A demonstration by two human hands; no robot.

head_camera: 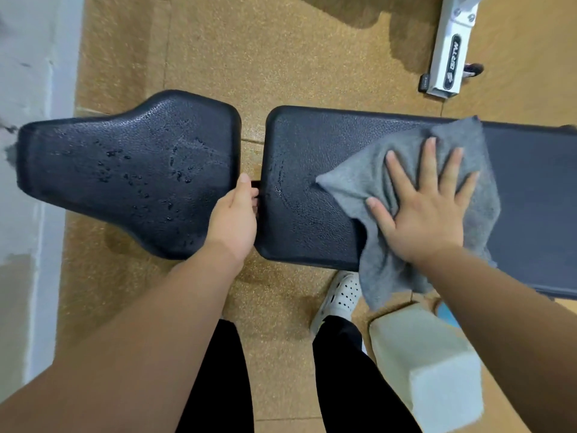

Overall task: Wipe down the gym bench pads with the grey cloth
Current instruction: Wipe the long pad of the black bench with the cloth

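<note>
Head view, wiping in hand. The grey cloth (359,179) lies loosely rumpled on the long back pad (306,157), partway along it, with one corner pointing toward the gap between the pads and its near edge hanging over the pad's front side. I have the right hand (427,214) flat on the cloth, palm down, fingers straight and fanned apart; it presses and pinches nothing. The cloth is a soft, matte, napped fabric, apparently doubled in places, and wide enough to cover most of the pad's depth. To the right of the cloth the back pad looks dull and dry; to the left, fine streaks and a curved line of moisture mark its textured black surface, so I judge this pad about half done. The left hand (232,220) holds the near right edge of the seat pad (125,170), thumb on top and fingers curled into the gap, bracing the bench. The seat pad carries scattered droplets and looks not yet wiped. The next move, as I judge it, calls for drawing the cloth leftward under even palm pressure to the back pad's end, then carrying it across the gap. Around the bench: speckled tan floor (281,57), a white frame piece (449,57), a pale block (427,364).
</note>
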